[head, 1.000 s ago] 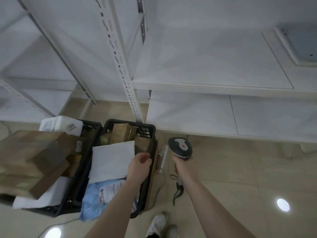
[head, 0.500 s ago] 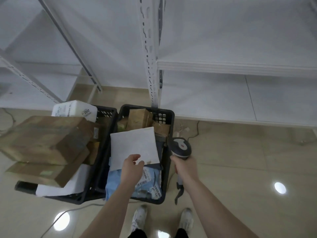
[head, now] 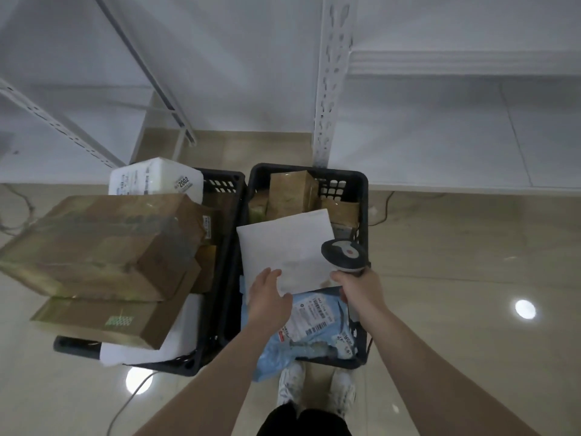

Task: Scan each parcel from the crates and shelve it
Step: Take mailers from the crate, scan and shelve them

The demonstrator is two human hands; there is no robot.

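Two black crates stand on the floor, the left crate (head: 224, 184) and the right crate (head: 361, 190). A flat white parcel (head: 289, 243) lies on top in the right crate. My left hand (head: 270, 298) holds its near edge, fingers on top and thumb beneath. My right hand (head: 358, 291) grips the handle of a grey barcode scanner (head: 344, 256), whose head hovers over the parcel's right edge. A light blue mailer bag (head: 314, 332) with printed labels lies under the white parcel. Brown boxes (head: 290, 191) stand at the crate's far end.
Large brown cartons (head: 100, 243) and a white foam box (head: 154, 177) are piled in the left crate. White metal shelving (head: 440, 136) with a perforated post (head: 330, 89) stands right behind the crates. My shoes (head: 292, 385) are just before the right crate. A cable (head: 382, 212) trails on the tiled floor.
The view has shifted left and down over the crates. My left hand has moved from the crate's rim onto the white parcel's near edge. The scanner has come in over the crate.
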